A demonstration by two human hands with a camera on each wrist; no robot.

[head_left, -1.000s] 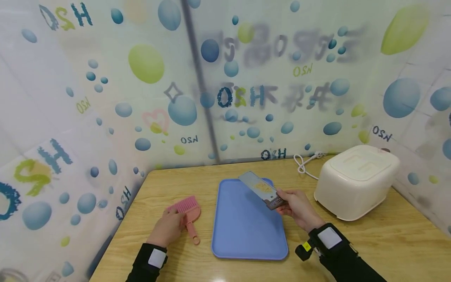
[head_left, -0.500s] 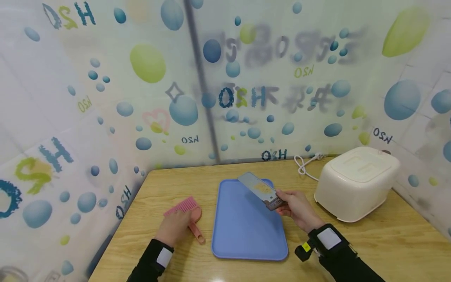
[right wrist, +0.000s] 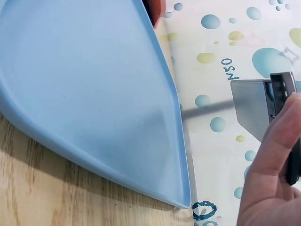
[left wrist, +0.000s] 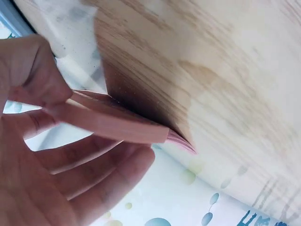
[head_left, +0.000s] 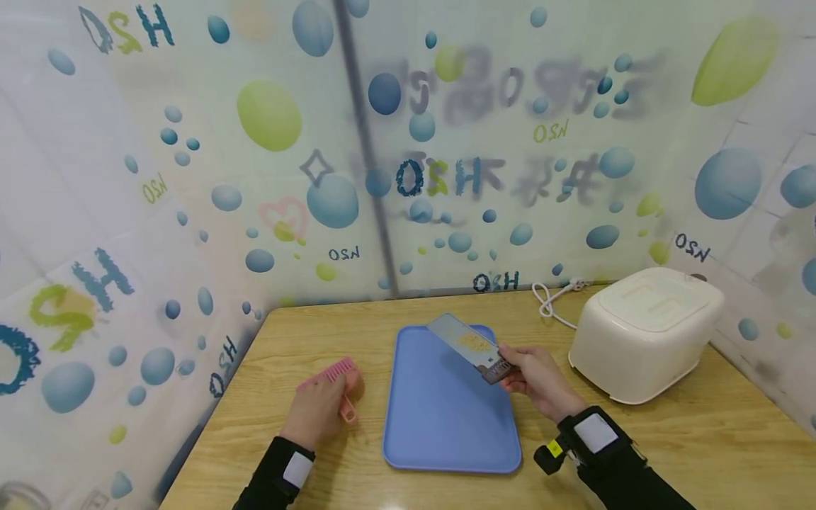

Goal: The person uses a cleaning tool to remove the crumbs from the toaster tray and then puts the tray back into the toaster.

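Observation:
My left hand (head_left: 315, 412) pinches a small pink dustpan and brush (head_left: 334, 370) left of the blue tray. Ridged pink bristles show beyond the fingers, and a short handle points toward me. In the left wrist view, thumb and finger grip the salmon-pink edge (left wrist: 117, 129), while the other fingers (left wrist: 113, 188) extend below it. Over the tray (head_left: 446, 432), my right hand (head_left: 542, 379) holds a flat grey scraper (head_left: 449, 333) by its dark end. Yellowish crumbs (head_left: 474, 343) lie on the blade in the head view. The right wrist view shows the blade (right wrist: 251, 106) edge-on, apart from the tray.
A cream toaster with its lid (head_left: 650, 333) stands at the right of the wooden table (head_left: 287, 340). Its white cord (head_left: 548, 304) lies coiled behind it. Bubble-patterned sheets (head_left: 446, 262) hang behind and at both sides.
My left hand has shifted slightly right over the dustpan and brush, covering more of them, and their handle has swung and now shows shorter. The right hand and scraper have hardly moved.

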